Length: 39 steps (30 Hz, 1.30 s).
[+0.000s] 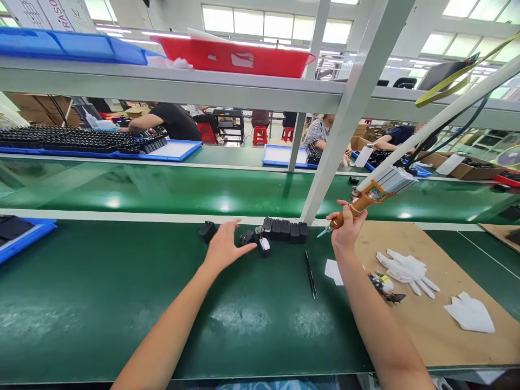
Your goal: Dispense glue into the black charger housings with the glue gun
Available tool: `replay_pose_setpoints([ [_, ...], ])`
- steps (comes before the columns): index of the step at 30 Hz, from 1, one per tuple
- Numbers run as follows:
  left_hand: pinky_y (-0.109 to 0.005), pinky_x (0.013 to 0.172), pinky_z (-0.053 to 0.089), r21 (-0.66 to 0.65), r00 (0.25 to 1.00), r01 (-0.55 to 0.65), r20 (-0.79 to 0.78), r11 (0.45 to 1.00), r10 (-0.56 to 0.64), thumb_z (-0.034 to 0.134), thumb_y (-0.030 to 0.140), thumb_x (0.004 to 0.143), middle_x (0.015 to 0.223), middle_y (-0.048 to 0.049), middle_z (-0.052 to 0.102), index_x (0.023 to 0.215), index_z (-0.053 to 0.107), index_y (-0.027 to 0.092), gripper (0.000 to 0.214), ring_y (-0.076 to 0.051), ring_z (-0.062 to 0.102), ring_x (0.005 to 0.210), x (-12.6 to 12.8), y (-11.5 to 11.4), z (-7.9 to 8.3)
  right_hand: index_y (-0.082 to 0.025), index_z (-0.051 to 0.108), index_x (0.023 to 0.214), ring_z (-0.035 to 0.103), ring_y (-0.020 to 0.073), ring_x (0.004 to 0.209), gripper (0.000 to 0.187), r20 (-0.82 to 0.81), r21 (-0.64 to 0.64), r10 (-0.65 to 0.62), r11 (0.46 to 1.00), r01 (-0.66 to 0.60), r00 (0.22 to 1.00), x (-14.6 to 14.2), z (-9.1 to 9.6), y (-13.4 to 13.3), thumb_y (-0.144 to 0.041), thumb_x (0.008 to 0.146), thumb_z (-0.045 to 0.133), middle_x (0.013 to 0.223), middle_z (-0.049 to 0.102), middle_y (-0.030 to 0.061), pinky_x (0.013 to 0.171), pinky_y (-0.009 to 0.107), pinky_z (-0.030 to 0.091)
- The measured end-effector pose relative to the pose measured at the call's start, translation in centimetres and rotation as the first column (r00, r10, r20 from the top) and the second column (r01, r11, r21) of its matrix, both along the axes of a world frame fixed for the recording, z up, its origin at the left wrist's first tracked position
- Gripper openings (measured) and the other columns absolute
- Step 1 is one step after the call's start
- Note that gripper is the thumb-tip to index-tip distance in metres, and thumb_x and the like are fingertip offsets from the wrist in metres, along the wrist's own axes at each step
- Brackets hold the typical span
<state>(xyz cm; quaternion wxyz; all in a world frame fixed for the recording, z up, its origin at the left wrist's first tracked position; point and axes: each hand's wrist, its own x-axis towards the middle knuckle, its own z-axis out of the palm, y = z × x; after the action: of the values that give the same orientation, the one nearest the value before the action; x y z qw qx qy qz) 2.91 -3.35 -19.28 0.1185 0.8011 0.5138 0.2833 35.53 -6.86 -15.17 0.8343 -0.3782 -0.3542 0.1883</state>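
My left hand is over the green bench with thumb and fingers spread, beside several small black box-shaped parts. One black part lies just left of the hand, and another is between thumb and fingertips, apparently untouched. A part with a white face sits to the right, near a row of black parts. My right hand is wrapped round an orange-brown glue dispenser. Its pale blue needle tip points down and left toward the row.
Black tweezers and white paper lie on the green bench. A brown board at right bears white gloves and a white cloth. A slanted white post rises behind the row. Co-workers sit beyond the green belt.
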Motion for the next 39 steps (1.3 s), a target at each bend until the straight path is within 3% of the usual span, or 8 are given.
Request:
replay_pose_setpoints([
  [5, -0.041, 0.098, 0.042, -0.335, 0.947, 0.27, 0.262, 0.903, -0.186, 0.052, 0.018, 0.07, 0.114, -0.0082, 0.059, 0.131, 0.036, 0.019, 0.063, -0.022, 0.056, 0.106, 0.0, 1.2, -2.1, -0.025, 0.034, 0.097, 0.054, 0.0043, 0.045, 0.036, -0.026, -0.013, 0.043, 0.999, -0.044, 0.999, -1.2, 0.4, -0.4, -0.041, 0.079, 0.061, 0.094, 0.059, -0.0048, 0.043, 0.018, 0.04],
  [10, -0.038, 0.104, 0.04, -0.374, 0.771, 0.509, 0.599, 0.775, -0.218, 0.042, 0.013, 0.058, 0.136, -0.0128, 0.047, 0.131, 0.034, 0.017, 0.073, -0.02, 0.046, 0.126, -1.9, 3.1, -2.6, -0.025, 0.038, 0.097, 0.053, 0.004, 0.045, 0.033, -0.062, -0.008, 0.144, 0.989, -0.145, 0.988, -3.6, 1.0, -1.7, -0.04, 0.079, 0.061, 0.093, 0.059, -0.0048, 0.048, 0.02, 0.045],
  [13, -0.039, 0.097, 0.046, -0.416, 0.834, 0.419, 0.528, 0.807, -0.161, 0.043, 0.014, 0.061, 0.133, -0.0138, 0.049, 0.13, 0.039, 0.017, 0.069, -0.022, 0.048, 0.122, -2.7, 2.9, -1.4, -0.024, 0.04, 0.094, 0.052, 0.0037, 0.046, 0.03, -0.069, 0.006, 0.213, 0.977, -0.213, 0.975, -5.7, 1.3, -2.4, -0.04, 0.08, 0.06, 0.094, 0.058, -0.0039, 0.049, 0.021, 0.046],
  [17, -0.038, 0.092, 0.049, -0.513, 0.891, 0.447, 0.333, 0.733, -0.31, 0.059, 0.022, 0.068, 0.138, -0.0118, 0.044, 0.141, 0.033, 0.024, 0.077, -0.025, 0.044, 0.126, -3.4, 1.7, 0.5, -0.024, 0.041, 0.093, 0.051, 0.0026, 0.046, 0.028, -0.095, 0.031, 0.295, 0.956, -0.293, 0.951, -8.9, 2.0, -2.5, -0.039, 0.08, 0.06, 0.095, 0.058, -0.0042, 0.048, 0.021, 0.044],
  [21, -0.043, 0.101, 0.043, -0.452, 0.931, 0.365, 0.2, 0.814, -0.307, 0.068, 0.033, 0.07, 0.135, -0.0137, 0.046, 0.142, 0.032, 0.021, 0.082, -0.027, 0.046, 0.124, -2.3, 0.6, 0.8, -0.024, 0.041, 0.093, 0.05, 0.0024, 0.046, 0.026, -0.118, 0.062, 0.362, 0.932, -0.357, 0.925, -11.7, 3.0, -1.9, -0.039, 0.081, 0.06, 0.095, 0.057, -0.0045, 0.048, 0.021, 0.044],
  [27, -0.04, 0.102, 0.043, -0.54, 0.756, 0.654, 0.444, 0.53, -0.481, 0.068, 0.021, 0.069, 0.137, -0.0087, 0.045, 0.139, 0.036, 0.026, 0.077, -0.022, 0.049, 0.121, 0.5, -0.9, 0.1, -0.024, 0.042, 0.091, 0.049, 0.0017, 0.045, 0.025, -0.151, 0.057, 0.395, 0.919, -0.391, 0.906, -12.6, 3.6, -1.7, -0.038, 0.082, 0.06, 0.094, 0.057, -0.0051, 0.047, 0.02, 0.043],
  [34, -0.044, 0.101, 0.045, -0.474, 0.783, 0.614, 0.464, 0.631, -0.414, 0.071, 0.028, 0.071, 0.137, -0.0091, 0.044, 0.134, 0.04, 0.028, 0.071, -0.024, 0.044, 0.126, 2.5, -2.5, -0.7, -0.024, 0.04, 0.091, 0.047, 0.0008, 0.044, 0.026, -0.166, 0.027, 0.357, 0.933, -0.358, 0.919, -11.2, 3.3, -2.0, -0.037, 0.081, 0.061, 0.093, 0.056, -0.0056, 0.046, 0.02, 0.041],
  [39, -0.041, 0.108, 0.038, -0.412, 0.7, 0.705, 0.535, 0.578, -0.474, 0.061, 0.016, 0.075, 0.14, -0.0079, 0.043, 0.133, 0.04, 0.025, 0.062, -0.021, 0.042, 0.13, 3.6, -3.2, -1.8, -0.024, 0.04, 0.091, 0.047, 0.0009, 0.045, 0.028, -0.174, 0.024, 0.348, 0.937, -0.349, 0.921, -11.0, 3.2, -1.8, -0.037, 0.08, 0.062, 0.092, 0.055, -0.0056, 0.047, 0.02, 0.042],
])
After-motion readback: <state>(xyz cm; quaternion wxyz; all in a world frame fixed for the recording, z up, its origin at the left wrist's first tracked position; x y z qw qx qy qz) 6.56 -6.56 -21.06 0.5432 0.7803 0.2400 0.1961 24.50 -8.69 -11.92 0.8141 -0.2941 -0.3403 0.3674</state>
